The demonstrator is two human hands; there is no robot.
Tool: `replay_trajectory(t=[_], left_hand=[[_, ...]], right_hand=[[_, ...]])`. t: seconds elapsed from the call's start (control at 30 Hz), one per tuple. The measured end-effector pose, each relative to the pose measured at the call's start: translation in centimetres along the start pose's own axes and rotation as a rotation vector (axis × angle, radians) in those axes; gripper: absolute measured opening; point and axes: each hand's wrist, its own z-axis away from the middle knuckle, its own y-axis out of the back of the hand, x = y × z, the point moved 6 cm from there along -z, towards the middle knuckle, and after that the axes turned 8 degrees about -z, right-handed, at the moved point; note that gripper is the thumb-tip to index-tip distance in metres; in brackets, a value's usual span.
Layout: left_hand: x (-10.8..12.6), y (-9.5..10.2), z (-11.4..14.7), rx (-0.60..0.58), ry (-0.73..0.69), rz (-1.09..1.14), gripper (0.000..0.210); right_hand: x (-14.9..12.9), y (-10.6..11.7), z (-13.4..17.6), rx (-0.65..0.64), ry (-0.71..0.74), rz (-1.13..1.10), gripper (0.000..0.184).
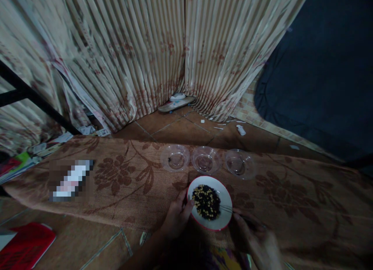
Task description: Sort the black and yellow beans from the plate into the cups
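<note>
A white bowl (226,192) with a red rim holds a mix of small black and yellow beans (206,202). My left hand (176,215) grips its left side, thumb over the rim. At the right side, my right hand (256,235) is closed around a thin metal utensil (225,209) with narrow prongs. Its tip reaches into the bowl beside the beans; its exact kind is not clear. Beyond the bowl, three clear plastic cups stand in a row: a left one (175,167) with a small dark speck inside, a middle one (204,167) and a right one (237,171).
A brown flowered cloth (140,208) covers the low table. A blurred-out phone-like object (71,180) lies at left. Behind are striped curtains (151,48), a skateboard (176,103) and floor litter (240,130). A red bag-like item (32,243) lies at lower left.
</note>
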Motion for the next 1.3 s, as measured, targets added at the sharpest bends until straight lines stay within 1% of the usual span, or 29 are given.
replay_trajectory(t=[0.23,0.43,0.6,0.87,1.1,1.23,1.3], left_hand=[[-0.22,0.04,0.04,0.008,-0.004,-0.004,0.042],[-0.35,0.05,-0.02,-0.003,-0.001,-0.026,0.044],[-0.25,-0.01,0.01,-0.009,-0.005,-0.006,0.045],[-0.30,0.05,0.00,-0.003,-0.004,-0.028,0.044],[-0.37,-0.01,-0.05,0.000,-0.007,-0.032,0.044],[-0.44,0.12,0.01,0.021,0.011,-0.043,0.044],[-0.36,0.12,0.03,0.013,0.015,-0.035,0.044]], right_hand=[[-0.73,-0.19,0.20,0.031,0.025,-0.011,0.039],[-0.35,-0.32,0.17,0.015,0.000,-0.012,0.037],[-0.52,-0.22,0.21,0.011,0.022,0.009,0.037],[-0.18,-0.32,0.18,0.019,0.023,-0.034,0.038],[-0.29,0.05,0.09,0.018,0.032,0.033,0.038],[-0.48,0.35,0.27,0.030,0.054,0.004,0.036],[-0.46,0.66,0.32,0.050,0.049,-0.014,0.036]])
